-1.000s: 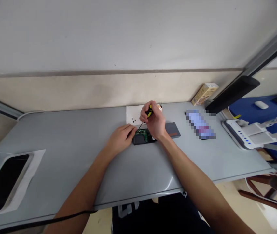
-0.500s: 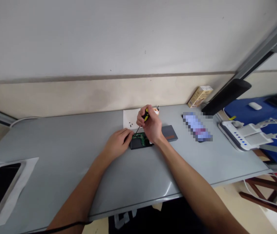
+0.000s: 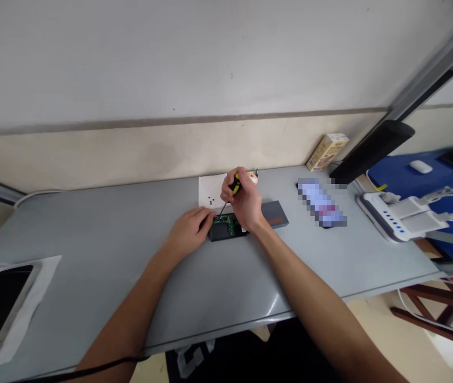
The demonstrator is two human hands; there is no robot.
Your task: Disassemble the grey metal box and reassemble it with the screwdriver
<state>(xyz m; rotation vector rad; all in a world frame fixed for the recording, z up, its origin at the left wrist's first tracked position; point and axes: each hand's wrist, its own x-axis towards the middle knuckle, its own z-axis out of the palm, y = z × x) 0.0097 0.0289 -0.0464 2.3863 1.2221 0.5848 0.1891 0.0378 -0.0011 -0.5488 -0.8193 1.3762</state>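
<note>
A black casing with a green circuit board point(image 3: 231, 227) lies on the desk in front of me. My left hand point(image 3: 189, 230) grips its left end, fingers together at the upper corner and thumb along the side. In my right hand point(image 3: 246, 199), closed above the casing, is a yellow-and-black screwdriver point(image 3: 235, 184). Its shaft slants down to the left, with the tip at the board's upper left part; exact contact is too small to tell. Partly behind my right wrist lies a flat grey cover point(image 3: 276, 213). Several small dark screws point(image 3: 211, 200) rest on white paper point(image 3: 207, 184) behind the casing.
To the right lie a phone point(image 3: 322, 205) with a blurred screen and a white power strip point(image 3: 400, 218) with plugged-in chargers. A small carton point(image 3: 327, 151) and a black cylinder point(image 3: 372, 151) stand near the wall. A black-screened device point(image 3: 0, 314) on paper occupies the left front.
The whole view has shifted slightly. Both hands keep their places on the casing and screwdriver, and the screwdriver's handle appears turned a little in my right hand.
</note>
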